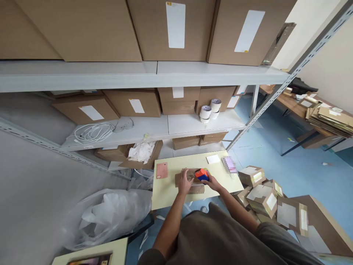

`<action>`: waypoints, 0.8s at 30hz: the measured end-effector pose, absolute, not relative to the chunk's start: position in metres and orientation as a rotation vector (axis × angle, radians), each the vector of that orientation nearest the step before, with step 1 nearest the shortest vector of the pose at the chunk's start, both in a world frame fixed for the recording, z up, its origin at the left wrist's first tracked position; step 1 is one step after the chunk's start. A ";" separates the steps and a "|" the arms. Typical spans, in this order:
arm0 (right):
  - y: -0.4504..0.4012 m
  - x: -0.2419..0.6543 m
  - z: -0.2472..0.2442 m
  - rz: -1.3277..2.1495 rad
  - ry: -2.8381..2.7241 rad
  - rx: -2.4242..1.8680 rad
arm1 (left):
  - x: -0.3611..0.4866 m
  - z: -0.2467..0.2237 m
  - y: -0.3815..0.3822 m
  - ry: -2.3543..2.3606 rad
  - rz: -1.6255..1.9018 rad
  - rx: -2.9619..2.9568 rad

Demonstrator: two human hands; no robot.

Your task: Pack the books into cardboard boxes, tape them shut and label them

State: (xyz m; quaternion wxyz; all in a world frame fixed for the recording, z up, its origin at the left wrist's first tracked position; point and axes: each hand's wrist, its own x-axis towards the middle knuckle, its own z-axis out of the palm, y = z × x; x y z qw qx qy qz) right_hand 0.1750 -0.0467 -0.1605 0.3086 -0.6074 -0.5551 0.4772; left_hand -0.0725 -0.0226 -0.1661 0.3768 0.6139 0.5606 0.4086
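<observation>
On the pale yellow table [165,193] lies a small brown cardboard box [196,189]. My left hand [184,182] is on its left part, fingers curled against the cardboard. My right hand [213,182] is closed around an orange and blue tape dispenser [202,175], held over the right side of the box. The dispenser and my hands cover part of the box, so I cannot tell whether the dispenser touches it. A pink card [161,170] lies to the left, a white slip [213,159] and a blurred purple item [229,164] to the right.
A metal shelf [187,125] rises behind the table, bearing cartons, white tape rolls [205,112] and a coiled white cable [93,132]. Packed boxes [261,198] are piled on the floor at right. A clear plastic bag [118,213] bulges at left.
</observation>
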 end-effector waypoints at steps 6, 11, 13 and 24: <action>-0.037 0.161 -0.156 1.270 -1.514 -1.587 | -0.091 -0.155 -0.021 1.472 1.080 1.685; -0.032 0.159 -0.152 1.310 -1.598 -1.582 | -0.091 -0.148 -0.015 1.536 0.971 1.924; -0.031 0.160 -0.152 1.326 -1.613 -1.584 | -0.087 -0.146 -0.014 1.594 1.008 1.939; -0.016 0.160 -0.128 1.321 -1.770 -1.620 | -0.110 -0.103 -0.001 1.513 1.168 1.652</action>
